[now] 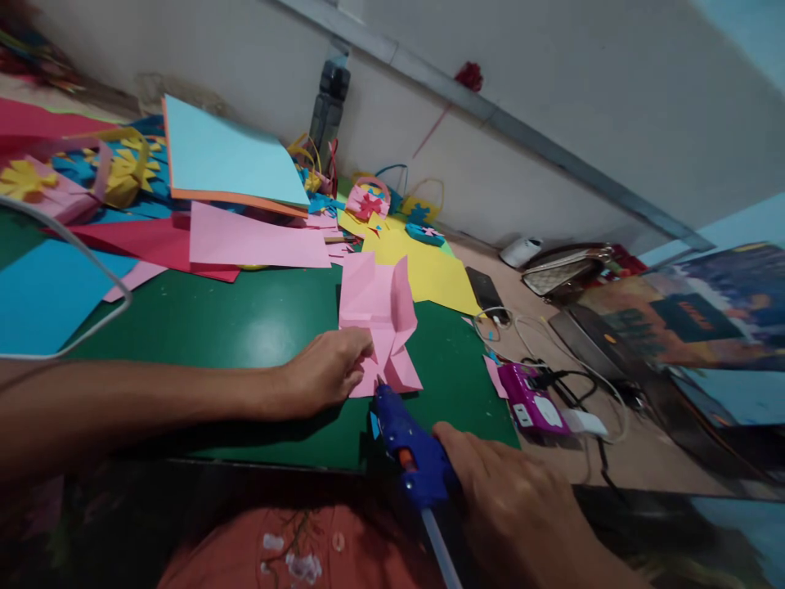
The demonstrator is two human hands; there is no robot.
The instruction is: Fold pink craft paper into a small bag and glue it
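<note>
A folded pink paper (368,286) with creased, raised flaps lies on the green board (270,319). My left hand (328,372) is closed on the paper's lower left edge, thumb and fingers pinching it against the board. In my right hand (521,491) is a blue hot glue gun (414,450), with a glue stick (438,544) sticking out of its rear. The gun's nozzle touches or hovers just over the paper's near flaps; I cannot tell which. My right fingers wrap the handle and are partly hidden behind it.
Pink paper sheets (257,237), a yellow sheet (432,266) and a light blue stack (233,155) lie behind. Small paper baskets (368,200) stand near the wall. At right are a purple power strip (533,401), white cables (527,323) and a phone (486,290). A white cord (91,254) loops at left.
</note>
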